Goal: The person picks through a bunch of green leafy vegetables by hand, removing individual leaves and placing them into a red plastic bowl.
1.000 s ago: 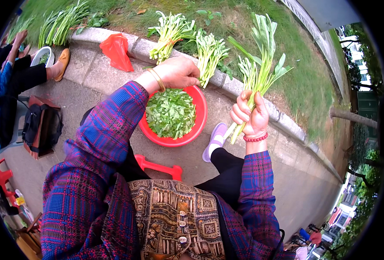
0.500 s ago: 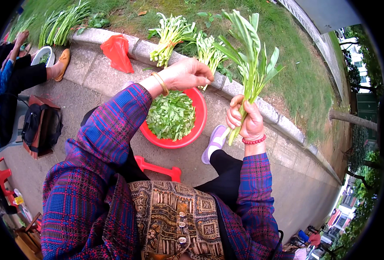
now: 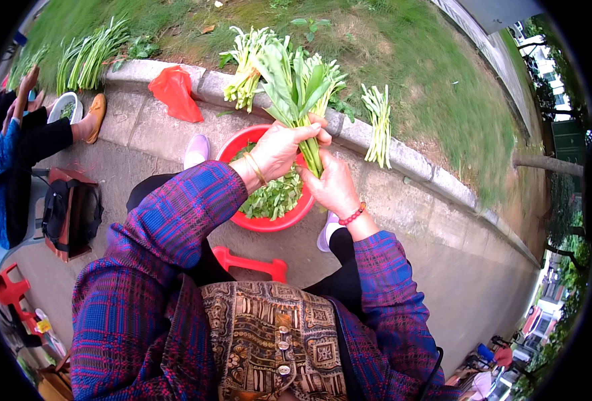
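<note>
A bunch of long-stemmed leafy greens [image 3: 290, 85] is upright in front of me, leaves at the top. My left hand [image 3: 279, 152] is closed round its stems from the left. Lower down, my right hand [image 3: 333, 187] pinches the stem ends. Directly below both hands stands a red plastic basin [image 3: 292, 223] holding torn green leaves [image 3: 267, 200]; my hands and the bunch cover part of it. Beyond the bunch, a pile of pale stripped stems [image 3: 246, 77] lies on the kerb, and a smaller stem bundle [image 3: 377, 127] leans on it to the right.
A stone kerb [image 3: 429, 170] borders the grass. On it lies a red plastic bag [image 3: 176, 93]. A low red stool [image 3: 250, 264] is between my legs. At left are a black bag [image 3: 57, 207], another person's shoe [image 3: 95, 119] and a white basin [image 3: 65, 107].
My right hand has brought the greens leftward and over the basin. My left hand, earlier apart from the bunch, now grips its stems. The small stem bundle at right has come into view.
</note>
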`<action>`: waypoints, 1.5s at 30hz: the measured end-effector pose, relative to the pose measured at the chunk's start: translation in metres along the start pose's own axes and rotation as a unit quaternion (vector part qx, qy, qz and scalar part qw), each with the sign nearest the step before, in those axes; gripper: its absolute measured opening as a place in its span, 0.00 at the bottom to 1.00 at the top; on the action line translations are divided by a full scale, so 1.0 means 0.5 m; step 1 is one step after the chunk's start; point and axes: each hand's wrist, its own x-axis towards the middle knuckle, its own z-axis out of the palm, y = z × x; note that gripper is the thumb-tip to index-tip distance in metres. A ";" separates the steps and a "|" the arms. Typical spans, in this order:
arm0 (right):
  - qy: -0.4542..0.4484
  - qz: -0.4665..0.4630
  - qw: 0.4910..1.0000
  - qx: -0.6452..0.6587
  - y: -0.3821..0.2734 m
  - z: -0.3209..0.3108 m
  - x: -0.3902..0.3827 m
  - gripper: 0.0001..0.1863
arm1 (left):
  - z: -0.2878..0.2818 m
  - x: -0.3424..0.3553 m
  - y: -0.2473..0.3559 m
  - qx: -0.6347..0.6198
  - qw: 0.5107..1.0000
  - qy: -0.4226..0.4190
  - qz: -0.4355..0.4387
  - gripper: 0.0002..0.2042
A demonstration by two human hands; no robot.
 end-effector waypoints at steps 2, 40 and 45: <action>-0.082 0.025 0.990 0.111 0.021 -0.013 0.007 0.16 | 0.007 -0.005 0.015 0.014 0.998 -0.055 -0.024 0.11; 0.026 0.015 0.984 -0.177 0.052 -0.078 0.020 0.10 | -0.048 0.037 0.172 0.372 0.909 0.071 0.172 0.08; 0.059 0.028 0.982 -0.175 0.058 -0.084 0.019 0.10 | -0.044 0.034 0.167 0.424 0.882 0.081 0.187 0.06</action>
